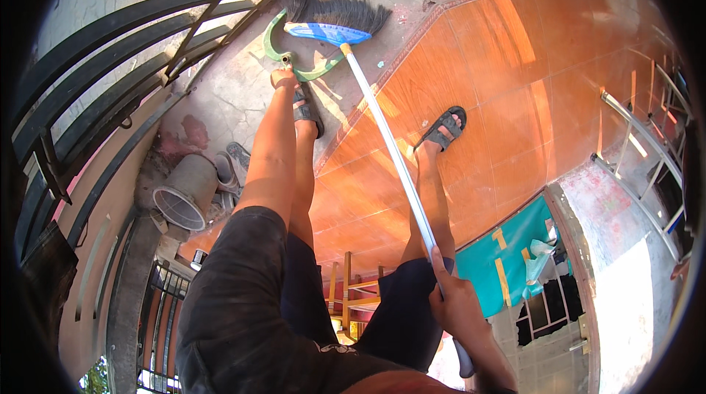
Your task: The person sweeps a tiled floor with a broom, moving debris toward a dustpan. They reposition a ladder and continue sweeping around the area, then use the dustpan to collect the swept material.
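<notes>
My right hand wraps round the upper part of a broom's pale blue-white pole, low in the view. The pole runs up and away to a blue broom head with dark bristles, resting on the grey concrete. My left hand, arm stretched forward, is closed on a green crescent-shaped thing with a short tube end, rather like a dustpan. It lies just nearer than the broom head, its arc open toward the bristles. What the fingers grip is partly hidden.
Black metal bars curve along the left. A grey bucket lies tipped beside other containers. Orange tiles meet the concrete at a raised edge. My sandalled feet straddle that edge. A metal rack stands right, a teal sheet below.
</notes>
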A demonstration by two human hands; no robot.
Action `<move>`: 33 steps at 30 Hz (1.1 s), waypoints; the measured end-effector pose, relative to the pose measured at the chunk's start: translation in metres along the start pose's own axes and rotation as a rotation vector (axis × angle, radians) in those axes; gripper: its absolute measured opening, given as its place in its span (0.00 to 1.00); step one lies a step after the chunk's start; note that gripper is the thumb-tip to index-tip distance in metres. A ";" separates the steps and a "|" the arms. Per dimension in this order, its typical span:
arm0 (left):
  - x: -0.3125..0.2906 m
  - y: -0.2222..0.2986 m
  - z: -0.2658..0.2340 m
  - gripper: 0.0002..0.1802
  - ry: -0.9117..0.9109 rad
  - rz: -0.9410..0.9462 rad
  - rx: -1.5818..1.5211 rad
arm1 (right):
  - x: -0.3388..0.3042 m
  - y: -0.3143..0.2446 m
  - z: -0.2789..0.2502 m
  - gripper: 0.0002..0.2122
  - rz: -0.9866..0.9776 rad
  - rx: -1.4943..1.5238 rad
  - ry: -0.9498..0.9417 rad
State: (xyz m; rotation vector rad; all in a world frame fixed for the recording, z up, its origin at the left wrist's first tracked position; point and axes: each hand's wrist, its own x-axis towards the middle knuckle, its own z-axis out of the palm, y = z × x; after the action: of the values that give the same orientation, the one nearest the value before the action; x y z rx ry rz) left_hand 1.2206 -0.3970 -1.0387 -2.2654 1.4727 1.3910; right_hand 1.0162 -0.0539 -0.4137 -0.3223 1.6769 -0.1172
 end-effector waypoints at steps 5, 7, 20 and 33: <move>-0.008 0.009 -0.006 0.17 0.071 -0.019 0.081 | -0.054 0.026 -0.008 0.32 -0.103 0.121 0.130; -0.015 0.014 -0.007 0.19 0.146 0.065 0.253 | -0.068 0.031 -0.013 0.31 -0.022 0.184 0.167; -0.020 0.005 -0.017 0.23 0.165 0.145 0.297 | 0.001 0.032 0.047 0.34 0.153 0.888 0.030; -0.083 0.007 -0.038 0.24 -0.234 -0.155 -0.356 | -0.117 0.088 0.069 0.33 0.046 0.549 0.195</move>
State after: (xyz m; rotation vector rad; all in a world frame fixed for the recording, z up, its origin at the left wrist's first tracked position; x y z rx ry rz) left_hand 1.2296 -0.3645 -0.9543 -2.2435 1.0231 1.9153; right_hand 1.0836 0.0703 -0.3342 0.1457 1.7657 -0.5767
